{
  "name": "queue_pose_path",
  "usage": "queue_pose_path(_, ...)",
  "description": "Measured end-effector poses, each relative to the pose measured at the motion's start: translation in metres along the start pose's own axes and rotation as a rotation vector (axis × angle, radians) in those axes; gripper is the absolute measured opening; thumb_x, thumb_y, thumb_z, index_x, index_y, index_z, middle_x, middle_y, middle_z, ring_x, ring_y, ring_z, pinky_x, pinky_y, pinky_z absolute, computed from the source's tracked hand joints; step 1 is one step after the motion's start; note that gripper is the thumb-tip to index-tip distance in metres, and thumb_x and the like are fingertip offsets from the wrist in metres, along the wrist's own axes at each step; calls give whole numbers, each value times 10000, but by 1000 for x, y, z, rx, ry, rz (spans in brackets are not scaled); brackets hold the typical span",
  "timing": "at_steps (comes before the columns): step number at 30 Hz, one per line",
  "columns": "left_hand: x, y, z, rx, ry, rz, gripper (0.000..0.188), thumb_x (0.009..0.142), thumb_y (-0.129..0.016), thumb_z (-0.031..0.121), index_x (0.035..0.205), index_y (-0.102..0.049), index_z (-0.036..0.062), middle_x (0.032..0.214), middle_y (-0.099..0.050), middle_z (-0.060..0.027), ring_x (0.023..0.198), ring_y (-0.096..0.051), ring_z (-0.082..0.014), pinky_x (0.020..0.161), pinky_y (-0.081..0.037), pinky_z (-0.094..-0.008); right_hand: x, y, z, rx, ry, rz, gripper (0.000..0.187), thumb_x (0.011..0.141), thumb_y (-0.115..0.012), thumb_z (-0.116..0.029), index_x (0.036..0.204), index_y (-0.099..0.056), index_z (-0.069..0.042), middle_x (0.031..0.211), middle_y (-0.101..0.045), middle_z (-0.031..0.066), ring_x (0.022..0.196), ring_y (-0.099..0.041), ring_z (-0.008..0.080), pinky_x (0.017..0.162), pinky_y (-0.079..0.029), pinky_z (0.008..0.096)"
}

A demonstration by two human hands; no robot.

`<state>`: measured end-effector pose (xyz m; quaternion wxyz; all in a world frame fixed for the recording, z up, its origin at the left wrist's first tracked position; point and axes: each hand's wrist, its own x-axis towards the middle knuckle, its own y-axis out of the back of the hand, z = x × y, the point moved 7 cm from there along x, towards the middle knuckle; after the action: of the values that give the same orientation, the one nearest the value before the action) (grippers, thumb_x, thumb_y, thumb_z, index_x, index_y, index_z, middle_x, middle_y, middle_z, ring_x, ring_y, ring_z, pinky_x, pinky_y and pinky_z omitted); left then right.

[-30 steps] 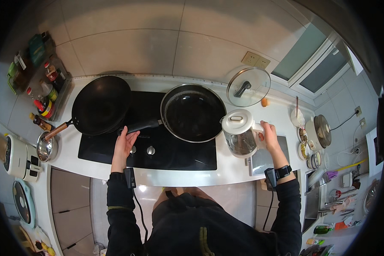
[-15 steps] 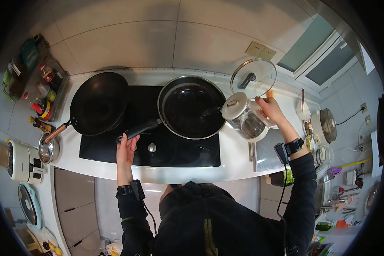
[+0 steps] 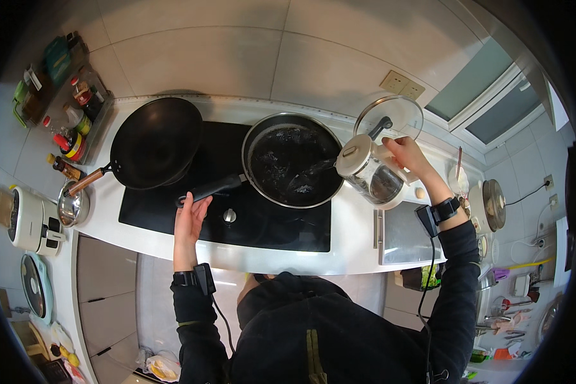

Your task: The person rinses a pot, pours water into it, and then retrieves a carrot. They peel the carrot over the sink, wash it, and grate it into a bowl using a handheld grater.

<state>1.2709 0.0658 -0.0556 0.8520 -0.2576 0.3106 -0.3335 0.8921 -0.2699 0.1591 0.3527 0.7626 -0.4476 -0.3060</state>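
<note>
My right hand (image 3: 406, 155) is closed round the white handle of a glass kettle (image 3: 371, 174) with a pale lid. The kettle tilts left, and clear liquid runs from its spout into a deep black frying pan (image 3: 291, 144). Ripples and bright reflections break the liquid's surface there. My left hand (image 3: 191, 219) grips the very end of the pan's black handle (image 3: 214, 188) with its fingertips. The pan rests on the right part of a black glass cooktop (image 3: 262, 224).
A black wok (image 3: 155, 144) with a wooden-grip handle stands left of the pan. Behind the kettle, a glass lid (image 3: 390, 115) leans against the wall. Sauce bottles (image 3: 77, 121) fill a left rack, above a steel bowl (image 3: 73, 205). A lidded pot (image 3: 493, 198) stands far right.
Liquid in the pan has spread, with more ripples. The kettle tips further toward the pan, its spout still over the right rim. My left hand stays at the pan handle.
</note>
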Motion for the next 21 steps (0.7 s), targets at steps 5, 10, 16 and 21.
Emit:
queue_pose_path(5,1,3,-1,0,17,9,349,924,-519,281,983,-563,-59,1009,-626,-206,992,-617,-274,802,-542,-242,13,0,-15,-10,52,-27,557,766,-539,-484,708,-630,63,534,-549,90,456,-530,165,452,-418,298)
queue_pose_path(10,1,4,-2,1,18,13,354,922,-519,293,984,-555,-54,1014,-623,-206,991,-617,-271,803,-542,-242,20,3,-28,-123,67,-57,572,760,-524,-502,674,-606,58,539,-544,103,451,-532,186,452,-418,299)
queue_pose_path(16,0,3,-1,11,12,5,355,919,-522,304,979,-540,-46,1004,-622,-215,990,-618,-271,794,-544,-238,28,1,-46,-183,51,-52,572,757,-519,-506,688,-615,53,553,-553,112,493,-548,188,487,-434,297)
queue_pose_path(21,-1,2,0,28,13,27,363,917,-525,309,986,-531,-47,996,-624,-216,984,-621,-264,786,-546,-235,31,-2,-61,-215,58,-77,570,750,-516,-502,701,-618,57,560,-556,110,502,-543,194,492,-429,305)
